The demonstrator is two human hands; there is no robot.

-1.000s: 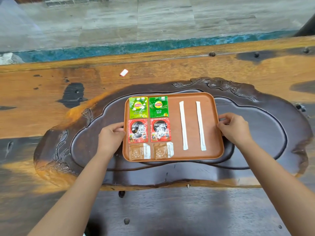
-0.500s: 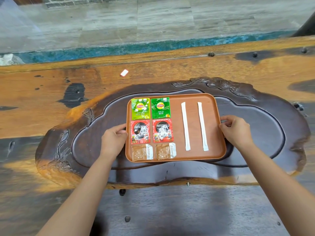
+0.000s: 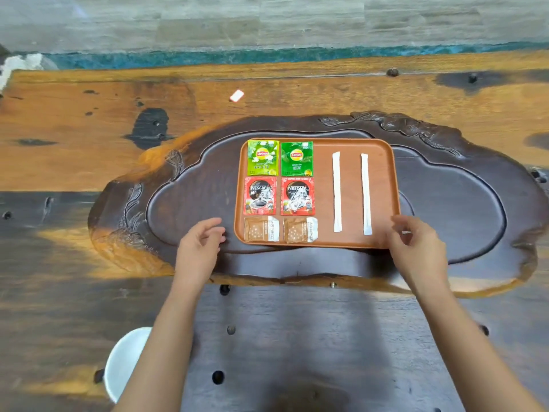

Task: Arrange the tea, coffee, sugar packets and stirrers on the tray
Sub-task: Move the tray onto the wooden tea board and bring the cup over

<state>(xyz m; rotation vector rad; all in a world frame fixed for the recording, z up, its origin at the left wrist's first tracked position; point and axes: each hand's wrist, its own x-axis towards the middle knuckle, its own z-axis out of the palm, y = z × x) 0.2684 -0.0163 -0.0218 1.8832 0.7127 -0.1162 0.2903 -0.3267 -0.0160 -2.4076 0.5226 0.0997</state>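
A brown rectangular tray [image 3: 323, 239] rests inside the carved dark wooden tea board [image 3: 463, 209]. On its left side lie two green Lipton tea packets [image 3: 263, 157] [image 3: 297, 158], below them two red Nescafe coffee packets [image 3: 260, 195] [image 3: 297, 196], and at the front two brown sugar packets [image 3: 261, 229] [image 3: 300, 230]. Two white wrapped stirrers [image 3: 337, 191] [image 3: 366, 194] lie side by side on the right half. My left hand [image 3: 199, 246] hovers just left of the tray's front corner, fingers loosely curled, holding nothing. My right hand [image 3: 416, 245] is at the front right corner, fingers apart, off the tray.
The tea board sits on a large orange and dark wooden table [image 3: 89, 138]. A small white scrap [image 3: 236, 95] lies behind the board. A white round stool or bowl [image 3: 124, 361] shows at the lower left, beside my left forearm.
Both hands have let go of the tray's sides and drawn back toward me. The tray stays in place on the board. The camera view has shifted back.
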